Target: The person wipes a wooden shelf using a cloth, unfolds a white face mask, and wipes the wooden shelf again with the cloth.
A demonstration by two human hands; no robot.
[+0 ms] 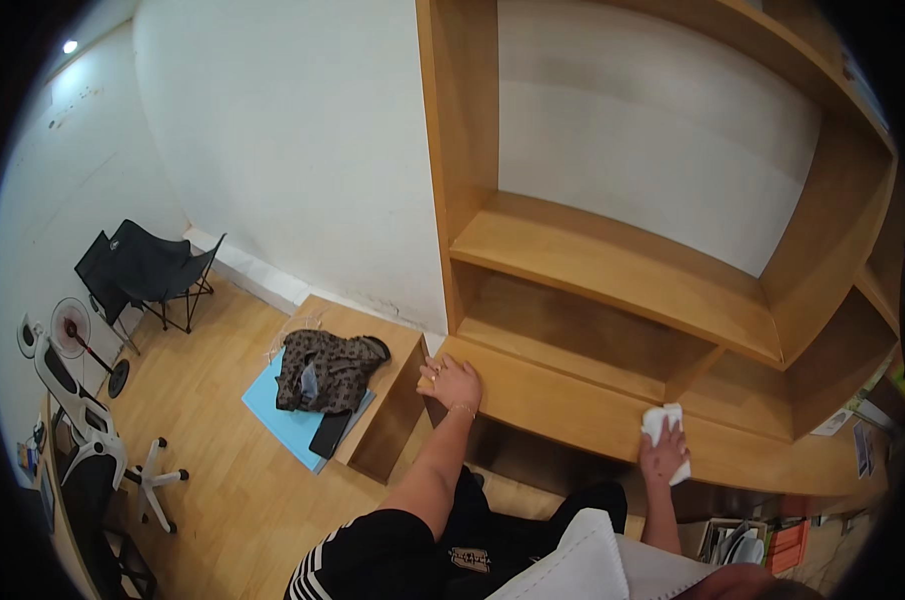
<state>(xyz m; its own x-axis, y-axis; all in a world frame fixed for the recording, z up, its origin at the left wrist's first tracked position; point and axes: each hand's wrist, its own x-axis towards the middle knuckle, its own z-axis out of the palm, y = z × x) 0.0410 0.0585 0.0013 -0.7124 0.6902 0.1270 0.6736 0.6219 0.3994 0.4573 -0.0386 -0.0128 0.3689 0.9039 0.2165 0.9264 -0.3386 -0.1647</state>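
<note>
My left hand [453, 384] lies with its fingers spread on the left end of a wooden desktop [553, 408], a ring and a thin bracelet on it. Under my right hand [664, 460], farther right on the same surface, is a folded white cloth [661, 424]. The fingers rest over the cloth and hold it against the wood; its edges stick out past them. Whether it is cloth or thick tissue I cannot make out. Wooden shelving [623, 270] rises behind the desktop, its large upper opening showing white wall.
To the left, a low wooden cabinet [403, 365] carries a dark patterned bag or garment [328, 370], a light blue folder [283, 405] and a black phone-like object [328, 436]. Beyond are a folding chair [163, 265], a fan [73, 325] and a wheeled office chair [93, 425]. Books [738, 543] sit low right.
</note>
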